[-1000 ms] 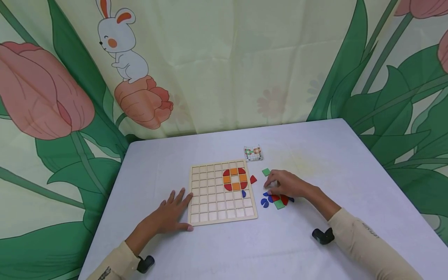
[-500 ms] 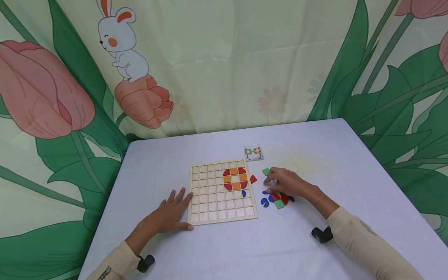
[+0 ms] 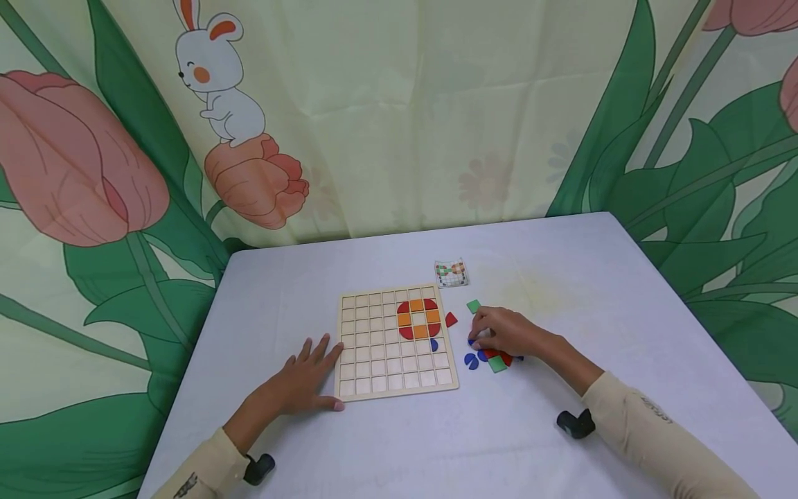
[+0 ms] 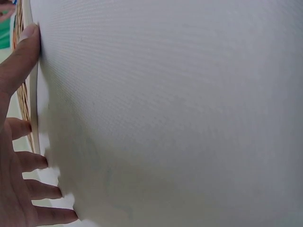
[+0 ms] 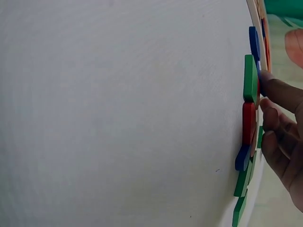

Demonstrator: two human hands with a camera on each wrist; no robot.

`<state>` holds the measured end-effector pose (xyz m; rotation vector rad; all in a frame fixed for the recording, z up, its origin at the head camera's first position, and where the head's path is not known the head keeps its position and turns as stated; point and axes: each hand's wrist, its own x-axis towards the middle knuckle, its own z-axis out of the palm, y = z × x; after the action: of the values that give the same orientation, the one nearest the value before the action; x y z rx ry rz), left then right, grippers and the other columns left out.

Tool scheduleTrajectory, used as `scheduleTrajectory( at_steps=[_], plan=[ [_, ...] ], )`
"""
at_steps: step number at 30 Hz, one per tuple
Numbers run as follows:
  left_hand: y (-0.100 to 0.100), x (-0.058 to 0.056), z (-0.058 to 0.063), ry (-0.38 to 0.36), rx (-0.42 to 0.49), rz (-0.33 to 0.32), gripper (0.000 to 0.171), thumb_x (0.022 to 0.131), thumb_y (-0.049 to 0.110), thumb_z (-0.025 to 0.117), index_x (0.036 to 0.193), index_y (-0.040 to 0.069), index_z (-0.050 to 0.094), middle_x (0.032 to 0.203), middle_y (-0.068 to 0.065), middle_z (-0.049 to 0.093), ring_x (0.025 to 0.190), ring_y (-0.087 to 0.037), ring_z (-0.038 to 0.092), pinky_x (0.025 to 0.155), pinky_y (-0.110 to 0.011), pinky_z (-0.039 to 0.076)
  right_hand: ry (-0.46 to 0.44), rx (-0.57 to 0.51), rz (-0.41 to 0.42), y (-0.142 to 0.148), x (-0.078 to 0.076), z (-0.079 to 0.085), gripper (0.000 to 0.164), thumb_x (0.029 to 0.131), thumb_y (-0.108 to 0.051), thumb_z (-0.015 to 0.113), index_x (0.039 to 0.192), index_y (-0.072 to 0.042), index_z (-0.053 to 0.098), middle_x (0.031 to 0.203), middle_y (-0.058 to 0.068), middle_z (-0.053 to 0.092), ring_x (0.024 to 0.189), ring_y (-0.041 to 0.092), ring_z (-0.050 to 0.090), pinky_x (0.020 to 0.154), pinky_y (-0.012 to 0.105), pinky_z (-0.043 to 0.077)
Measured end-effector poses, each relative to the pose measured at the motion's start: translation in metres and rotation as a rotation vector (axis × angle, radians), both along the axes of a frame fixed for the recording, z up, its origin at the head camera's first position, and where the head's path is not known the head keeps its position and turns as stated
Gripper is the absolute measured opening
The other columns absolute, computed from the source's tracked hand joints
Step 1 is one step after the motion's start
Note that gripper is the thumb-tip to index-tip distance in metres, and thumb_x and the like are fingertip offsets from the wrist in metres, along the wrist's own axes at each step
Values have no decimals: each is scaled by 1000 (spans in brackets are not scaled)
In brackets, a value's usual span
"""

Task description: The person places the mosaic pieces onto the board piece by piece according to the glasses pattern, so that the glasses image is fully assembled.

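- Two sleeves (image 3: 663,443), pale, enter from the lower corners of the frame, a small black wrist camera (image 3: 258,470) under each cuff, above the white-covered table (image 3: 399,457).
- Palm down at lower left, the left hand (image 3: 303,384) spreads its fingers wide and grips nothing; its thumb and forefinger touch the left edge of the grid board (image 3: 386,367), which lies flat at the centre of the frame, as if steadying it.
- Right of the board, the loose pile holds red pieces and a green square (image 3: 497,364), with two blue pieces (image 3: 472,361) at its left.
- Over that pile, the right hand (image 3: 511,329) has its fingers curled, thumb close to fingertips, against a blue piece (image 3: 472,342); whether it pinches this or only touches it cannot be told.
- Toward the board's upper right, red pieces (image 3: 406,333) and orange squares (image 3: 421,332) ring one bare cell; a blue tile (image 3: 434,345) sits just below.
- The step in hand seems to be picking out a piece; the next move would call for a fine fingertip lift, leaving its neighbours undisturbed.
- Farther up lie a lone red piece (image 3: 451,319) beside the board, a lone green square (image 3: 474,306) and a patterned card (image 3: 451,272).
- Behind everything hangs a curtain (image 3: 399,138) with tulips and a rabbit.
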<state>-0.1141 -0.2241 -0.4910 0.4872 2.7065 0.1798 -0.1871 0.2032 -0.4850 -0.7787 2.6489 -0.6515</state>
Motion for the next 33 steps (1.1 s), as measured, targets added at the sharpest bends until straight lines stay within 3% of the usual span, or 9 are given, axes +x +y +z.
scheduleTrajectory(
  at_steps=[6, 13, 21, 27, 33],
  plan=[
    [1, 1, 3, 2, 4, -11, 110, 78, 71, 70, 161, 17, 23, 167, -20, 15, 151, -53, 13, 109, -73, 29, -67, 3, -11, -6, -1, 3, 10, 90, -19, 77, 100, -21, 77, 97, -7, 65, 88, 10, 58, 75, 20, 54],
    [0, 2, 5, -3, 4, -9, 110, 77, 71, 71, 161, 16, 24, 167, -20, 15, 150, -54, 14, 109, -73, 29, -147, -97, -38, -9, -3, 5, 11, 92, -18, 74, 102, -21, 76, 94, -7, 72, 82, 11, 61, 70, 21, 55],
    [1, 1, 4, 1, -2, -12, 110, 78, 71, 69, 161, 16, 23, 167, -20, 15, 151, -53, 13, 110, -72, 28, -113, -203, 28, -13, -2, 6, 15, 92, -21, 74, 107, -19, 78, 102, -7, 72, 89, 10, 61, 76, 21, 55],
    [1, 1, 4, -4, -3, 2, 110, 78, 71, 70, 161, 17, 23, 168, -19, 14, 151, -52, 12, 111, -72, 27, -167, -240, 41, -19, -1, 8, 20, 94, -19, 71, 114, -16, 77, 89, -3, 70, 72, 10, 60, 64, 22, 53],
    [2, 1, 2, -2, 1, 7, 109, 78, 70, 71, 161, 18, 23, 168, -18, 14, 151, -51, 11, 111, -72, 27, -188, -260, 59, -27, -1, 7, 29, 94, -16, 71, 122, -9, 69, 95, -1, 70, 68, 10, 58, 61, 21, 51]
  ],
)
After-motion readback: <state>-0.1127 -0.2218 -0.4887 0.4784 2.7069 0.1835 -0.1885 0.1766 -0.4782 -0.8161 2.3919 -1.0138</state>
